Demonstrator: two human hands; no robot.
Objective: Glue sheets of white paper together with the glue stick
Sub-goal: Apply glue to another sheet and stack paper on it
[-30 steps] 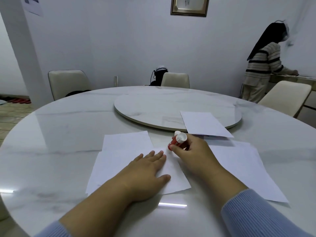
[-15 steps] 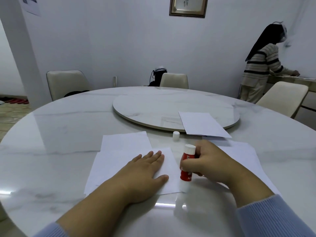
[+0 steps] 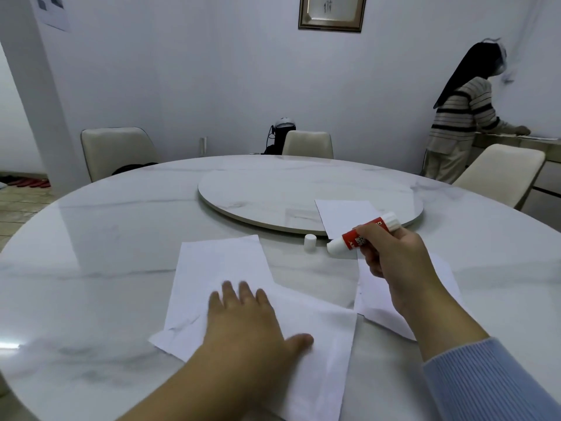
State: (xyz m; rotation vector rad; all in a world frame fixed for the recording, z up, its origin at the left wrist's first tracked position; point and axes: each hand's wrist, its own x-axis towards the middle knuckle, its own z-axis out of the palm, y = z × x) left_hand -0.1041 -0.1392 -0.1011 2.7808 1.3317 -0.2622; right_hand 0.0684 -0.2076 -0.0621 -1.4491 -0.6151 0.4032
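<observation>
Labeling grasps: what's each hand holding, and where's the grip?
Right hand grips the red-and-white glue stick mid-barrel. Left hand holds nothing, lies flat on white paper sheet.

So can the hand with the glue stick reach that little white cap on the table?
Probably yes. The cap stands alone on the table just left of the right hand, with nothing between them. But that hand already grips the glue stick, so picking it up would be awkward.

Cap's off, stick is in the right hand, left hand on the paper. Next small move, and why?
Probably bring the glue stick down onto the sheet under the left hand. The right hand grips it in the air, off the paper, its cap standing on the table; the left hand lies flat on that sheet, pinning it.
</observation>
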